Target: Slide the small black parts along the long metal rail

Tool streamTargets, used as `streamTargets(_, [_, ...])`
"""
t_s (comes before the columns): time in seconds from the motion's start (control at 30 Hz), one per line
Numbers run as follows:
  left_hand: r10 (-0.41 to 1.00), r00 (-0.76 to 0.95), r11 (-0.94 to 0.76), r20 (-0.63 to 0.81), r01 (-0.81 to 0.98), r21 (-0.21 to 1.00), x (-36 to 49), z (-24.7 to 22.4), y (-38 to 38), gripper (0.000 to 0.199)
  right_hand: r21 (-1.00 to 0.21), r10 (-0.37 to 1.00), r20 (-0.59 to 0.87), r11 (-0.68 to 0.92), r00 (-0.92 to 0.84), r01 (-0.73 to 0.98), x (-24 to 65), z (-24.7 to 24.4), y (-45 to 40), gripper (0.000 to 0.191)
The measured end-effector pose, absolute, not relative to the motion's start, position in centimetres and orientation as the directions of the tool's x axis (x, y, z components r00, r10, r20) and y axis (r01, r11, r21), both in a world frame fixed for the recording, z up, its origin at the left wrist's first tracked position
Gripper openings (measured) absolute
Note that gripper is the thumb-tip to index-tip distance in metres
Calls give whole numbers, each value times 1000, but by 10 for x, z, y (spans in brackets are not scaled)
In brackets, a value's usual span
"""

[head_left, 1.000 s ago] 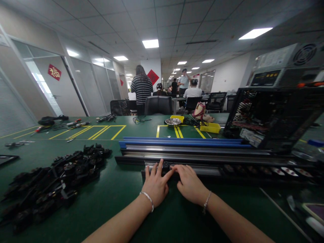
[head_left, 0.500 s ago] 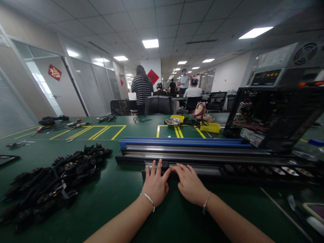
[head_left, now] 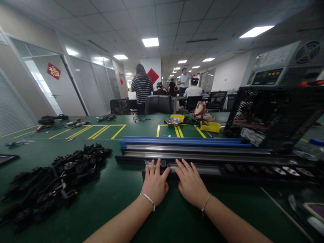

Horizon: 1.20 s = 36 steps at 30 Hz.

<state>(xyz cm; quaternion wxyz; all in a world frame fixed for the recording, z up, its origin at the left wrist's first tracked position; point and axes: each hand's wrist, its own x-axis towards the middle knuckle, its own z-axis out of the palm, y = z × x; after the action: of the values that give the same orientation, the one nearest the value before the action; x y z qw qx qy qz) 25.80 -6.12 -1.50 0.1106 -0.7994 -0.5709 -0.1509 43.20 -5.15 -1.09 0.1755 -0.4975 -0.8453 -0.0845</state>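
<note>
A small black part sits on the nearest metal rail, between my two hands. My left hand lies over the rail's left end with its fingers spread; its thumb and index finger are beside the black part. To the right of the part, my right hand rests its spread fingertips on the same rail, apart from the part. Neither hand visibly grips anything. Behind them lie more dark rails and a blue rail.
A heap of black parts covers the left of the green table. An open computer case stands at the right. Farther back are a metal bowl, a yellow tray, cables and tools. Several people are in the background.
My right hand's fingers have lifted away from the black part, spread and moved slightly right. My left hand has barely moved.
</note>
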Motion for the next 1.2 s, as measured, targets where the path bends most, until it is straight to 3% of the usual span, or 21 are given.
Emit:
streamTargets(0.83, [913, 243, -243, 328, 969, -41, 250, -12, -61, 63, -12, 799, 375, 511, -470, 860, 432, -8, -53, 38])
streamTargets(1.2, [936, 158, -159, 315, 987, -20, 246, -4, -58, 55, -4, 799, 373, 511, -472, 860, 433, -9, -53, 39])
